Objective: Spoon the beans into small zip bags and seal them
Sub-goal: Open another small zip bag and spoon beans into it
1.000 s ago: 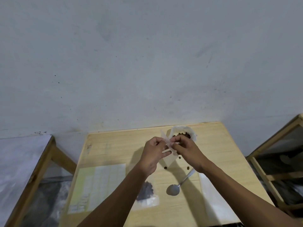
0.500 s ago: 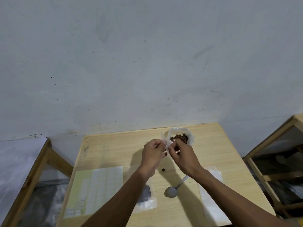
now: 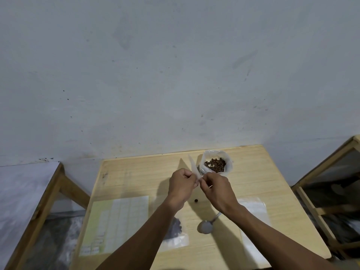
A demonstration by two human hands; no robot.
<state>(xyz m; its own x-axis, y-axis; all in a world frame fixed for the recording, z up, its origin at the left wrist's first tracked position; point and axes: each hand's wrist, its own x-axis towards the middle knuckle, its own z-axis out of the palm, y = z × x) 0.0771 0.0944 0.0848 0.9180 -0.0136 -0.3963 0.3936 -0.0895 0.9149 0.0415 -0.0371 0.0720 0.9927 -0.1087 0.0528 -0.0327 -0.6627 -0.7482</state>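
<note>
While both hands [image 3: 199, 183] pinch it, zip bag [image 3: 194, 167] stays half hidden

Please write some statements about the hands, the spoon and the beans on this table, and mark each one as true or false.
1. Both hands, left hand and right hand, pinch a small zip bag. True.
2. The spoon is held in the right hand. False: it lies on the wooden table.
3. The open bag of beans stands at the far side of the table. True.
4. No bean lies loose on the table. False: a single bean lies below the hands.
</note>
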